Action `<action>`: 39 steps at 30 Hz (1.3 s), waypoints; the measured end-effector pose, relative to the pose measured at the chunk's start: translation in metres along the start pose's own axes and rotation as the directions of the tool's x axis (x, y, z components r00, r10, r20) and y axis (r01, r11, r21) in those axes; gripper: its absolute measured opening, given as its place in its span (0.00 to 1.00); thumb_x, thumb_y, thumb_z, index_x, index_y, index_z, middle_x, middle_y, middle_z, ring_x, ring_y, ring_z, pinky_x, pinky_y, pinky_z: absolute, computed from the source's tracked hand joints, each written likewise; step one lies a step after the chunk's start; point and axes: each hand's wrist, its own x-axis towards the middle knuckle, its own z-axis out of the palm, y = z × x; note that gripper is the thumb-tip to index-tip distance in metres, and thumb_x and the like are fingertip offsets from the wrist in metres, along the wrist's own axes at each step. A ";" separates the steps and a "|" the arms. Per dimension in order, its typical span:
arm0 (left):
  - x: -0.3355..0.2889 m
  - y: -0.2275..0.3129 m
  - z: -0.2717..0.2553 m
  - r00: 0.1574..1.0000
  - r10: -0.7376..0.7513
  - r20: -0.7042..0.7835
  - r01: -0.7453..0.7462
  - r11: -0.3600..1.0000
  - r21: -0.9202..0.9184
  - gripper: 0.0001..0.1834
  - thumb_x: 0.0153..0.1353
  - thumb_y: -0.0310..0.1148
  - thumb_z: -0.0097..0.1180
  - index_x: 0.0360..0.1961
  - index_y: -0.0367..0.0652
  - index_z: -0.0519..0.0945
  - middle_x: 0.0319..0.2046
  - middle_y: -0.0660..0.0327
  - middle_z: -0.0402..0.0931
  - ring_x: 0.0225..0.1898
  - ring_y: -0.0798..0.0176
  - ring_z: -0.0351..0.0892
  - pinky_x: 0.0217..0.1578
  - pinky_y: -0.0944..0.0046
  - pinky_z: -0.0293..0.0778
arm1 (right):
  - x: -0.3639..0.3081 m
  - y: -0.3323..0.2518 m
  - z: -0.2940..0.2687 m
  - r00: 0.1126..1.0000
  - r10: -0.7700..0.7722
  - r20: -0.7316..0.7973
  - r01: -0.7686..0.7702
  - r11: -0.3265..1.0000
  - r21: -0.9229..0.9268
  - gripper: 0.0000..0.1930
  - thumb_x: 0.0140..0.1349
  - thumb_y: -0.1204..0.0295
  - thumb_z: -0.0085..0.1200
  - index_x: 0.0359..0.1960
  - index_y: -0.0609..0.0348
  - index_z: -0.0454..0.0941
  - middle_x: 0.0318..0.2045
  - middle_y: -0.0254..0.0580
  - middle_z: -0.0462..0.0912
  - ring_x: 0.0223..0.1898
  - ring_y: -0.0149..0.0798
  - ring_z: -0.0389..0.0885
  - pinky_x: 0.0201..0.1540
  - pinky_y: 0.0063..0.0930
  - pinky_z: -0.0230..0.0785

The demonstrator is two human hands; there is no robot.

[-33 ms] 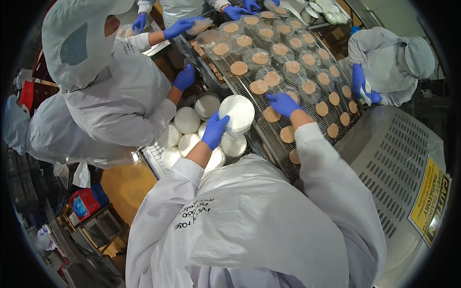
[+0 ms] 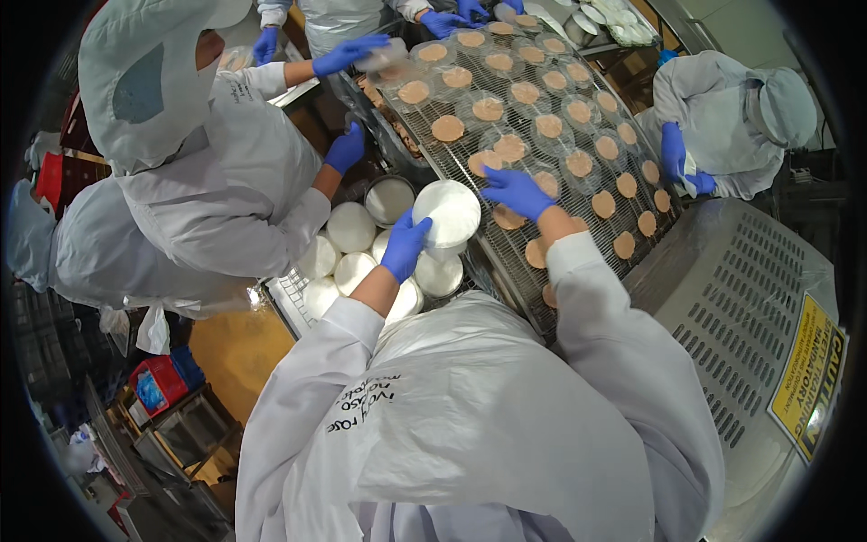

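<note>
My left hand [image 2: 406,246] grips a thick stack of round white discs [image 2: 448,213], thumb on top, at the left edge of a wire-mesh conveyor [image 2: 470,194]. Flat, pinkish-brown round slices [image 2: 448,128] lie in rows on the mesh, many on clear round sheets [image 2: 492,107]. Over the near left rows hovers my right hand [image 2: 521,191], its fingers stretched out leftward, nothing visible in them. Its fingertips are close to one slice [image 2: 483,163]; whether they touch it I cannot tell. Below my left hand, more stacks of white discs [image 2: 350,226] stand together.
A co-worker at the left reaches over the conveyor's far left edge, a blurred clear sheet [image 2: 381,56] in one gloved hand. Other gloved hands work at the far end. Another person stands at the right, beside a slotted metal cover [image 2: 750,271]. A metal pot [image 2: 390,199] stands beside the stacks.
My right hand has moved a little left and up over the slices. The slices have shifted slightly left. The co-worker's hand with the clear sheet has moved slightly right. My left hand is nearly still.
</note>
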 end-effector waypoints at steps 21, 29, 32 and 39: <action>-0.014 0.046 0.035 0.990 0.137 0.026 -0.135 0.988 -0.078 0.21 0.61 0.38 0.56 0.51 0.35 0.73 0.41 0.59 0.77 0.42 0.67 0.75 0.44 0.68 0.71 | 0.002 -0.063 -0.007 0.992 0.120 -0.039 -0.112 0.981 0.156 0.23 0.61 0.57 0.52 0.48 0.66 0.74 0.42 0.50 0.80 0.43 0.42 0.79 0.46 0.30 0.71; -0.021 0.027 0.005 0.999 0.038 -0.026 -0.038 0.999 0.029 0.20 0.61 0.35 0.56 0.50 0.34 0.74 0.42 0.60 0.77 0.42 0.68 0.76 0.44 0.68 0.72 | -0.010 0.156 -0.152 0.909 0.039 -0.415 -0.406 0.303 -0.862 0.13 0.61 0.67 0.47 0.40 0.61 0.80 0.34 0.45 0.83 0.33 0.38 0.81 0.36 0.31 0.72; -0.027 0.015 -0.016 0.996 -0.004 -0.092 0.000 0.999 -0.045 0.20 0.61 0.34 0.56 0.52 0.34 0.73 0.45 0.59 0.77 0.43 0.67 0.76 0.45 0.67 0.72 | 0.002 0.144 -0.142 0.765 0.012 -0.644 -0.435 0.747 -0.504 0.13 0.61 0.67 0.46 0.43 0.57 0.79 0.35 0.48 0.82 0.33 0.43 0.82 0.37 0.34 0.72; -0.002 0.001 0.006 0.999 -0.008 -0.034 0.008 1.000 0.020 0.21 0.62 0.33 0.53 0.55 0.36 0.69 0.45 0.61 0.75 0.46 0.67 0.74 0.49 0.67 0.70 | -0.015 0.103 -0.056 0.991 0.133 -0.032 -0.115 0.684 -0.721 0.22 0.59 0.66 0.49 0.57 0.50 0.71 0.44 0.53 0.79 0.48 0.44 0.78 0.49 0.31 0.69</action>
